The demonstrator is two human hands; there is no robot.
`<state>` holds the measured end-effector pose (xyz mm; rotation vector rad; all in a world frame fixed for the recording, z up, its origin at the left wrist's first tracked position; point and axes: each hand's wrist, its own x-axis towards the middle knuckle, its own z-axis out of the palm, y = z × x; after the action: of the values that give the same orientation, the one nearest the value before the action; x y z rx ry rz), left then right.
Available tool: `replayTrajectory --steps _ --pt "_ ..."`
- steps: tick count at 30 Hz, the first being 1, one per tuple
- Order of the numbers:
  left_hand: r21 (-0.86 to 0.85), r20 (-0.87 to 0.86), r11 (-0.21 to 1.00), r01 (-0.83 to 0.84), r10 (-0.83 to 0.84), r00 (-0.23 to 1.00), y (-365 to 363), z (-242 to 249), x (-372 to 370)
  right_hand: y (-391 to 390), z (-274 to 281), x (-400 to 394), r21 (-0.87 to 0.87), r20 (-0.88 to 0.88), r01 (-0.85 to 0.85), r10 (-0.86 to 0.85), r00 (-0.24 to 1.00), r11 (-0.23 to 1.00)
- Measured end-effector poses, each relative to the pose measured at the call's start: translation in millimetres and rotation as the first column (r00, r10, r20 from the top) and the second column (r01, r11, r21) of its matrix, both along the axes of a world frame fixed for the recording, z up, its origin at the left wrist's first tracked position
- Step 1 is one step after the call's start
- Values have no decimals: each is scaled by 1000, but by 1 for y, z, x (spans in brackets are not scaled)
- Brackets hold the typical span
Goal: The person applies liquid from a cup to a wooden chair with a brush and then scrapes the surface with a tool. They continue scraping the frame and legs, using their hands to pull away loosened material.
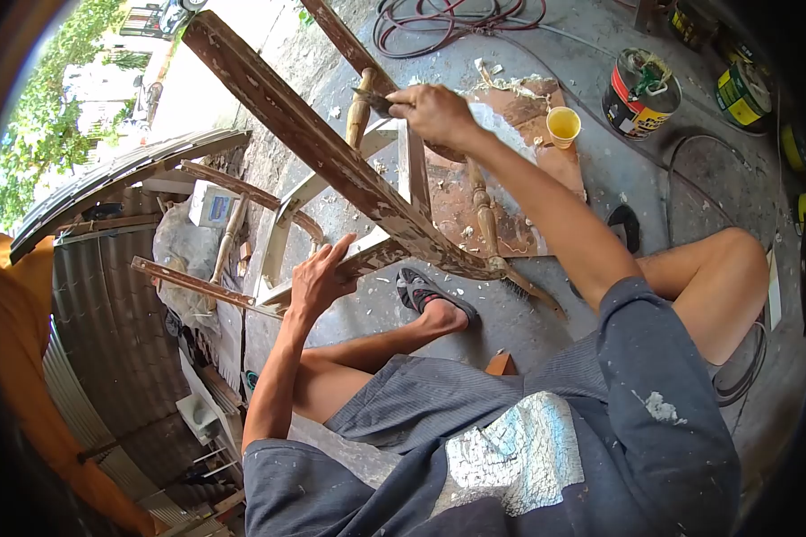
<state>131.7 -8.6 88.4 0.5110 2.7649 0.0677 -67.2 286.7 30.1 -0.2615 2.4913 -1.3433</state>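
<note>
1. While the right hand [434, 114] grips a bladed tool [378, 104], a turned spindle [359, 115] lies at its nine o'clock, near the blade.
2. Within the wooden frame [287, 112], the spindle's long axis runs roughly twelve to six.
3. Farther off, between six and seven from the spindle, the left hand [321, 279] touches the frame; its grip I cannot tell.

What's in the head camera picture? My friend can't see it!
The right hand holds a dark handheld tool at a turned brown wooden spindle on a worn brown wooden frame; the left hand touches the frame. A round yellow cup sits nearby.
</note>
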Motion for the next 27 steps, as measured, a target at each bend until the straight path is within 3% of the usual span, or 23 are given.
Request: replayTrajectory --steps 1,3,5,6,9,10,13,14,17,18,19,21,24,27 --pt "-2 7 1000 -8 8 1000 0 0 1 -10 -8 13 -137 -303 126 -163 939 983" --pt "-1 19 1000 -6 6 1000 -2 0 2 -1 6 31 -68 28 -2 4 1000 998" --pt "10 26 1000 -7 7 1000 -3 -5 1 10 1 62 -189 -270 -16 -36 962 982" --pt "14 30 1000 -7 7 1000 -4 -6 2 12 -5 64 -245 -279 -39 -32 960 969" --pt "9 13 1000 1 -1 1000 -3 -4 3 5 -12 45 -270 -121 147 -185 975 951" --pt "7 -1 1000 3 -3 1000 -2 -3 2 -1 -9 38 -208 -19 197 -205 979 958" --pt "-9 -10 1000 -6 5 1000 -3 -4 2 -25 6 58 -196 58 274 -268 962 942" --pt "5 -14 1000 -1 1 1000 -3 -4 3 -13 39 75 -165 141 204 -182 973 965" --pt "34 -15 999 -5 6 1000 -1 -3 4 -14 15 115 -413 -209 176 -281 937 894" --pt "33 -6 999 -14 14 1000 1 -1 3 1 27 112 -418 56 165 -156 986 893" --pt "31 -3 999 -19 19 1000 2 1 1 3 22 103 -425 83 188 -169 982 885" --pt "36 -7 999 -13 13 1000 1 0 1 -5 10 87 -312 -105 278 -323 940 909" --pt "56 -15 998 -8 9 1000 1 -1 2 -17 10 83 -329 -131 237 -293 947 914" --pt "57 -17 998 -13 14 1000 1 0 -3 4 32 99 -295 -201 91 -155 967 951"
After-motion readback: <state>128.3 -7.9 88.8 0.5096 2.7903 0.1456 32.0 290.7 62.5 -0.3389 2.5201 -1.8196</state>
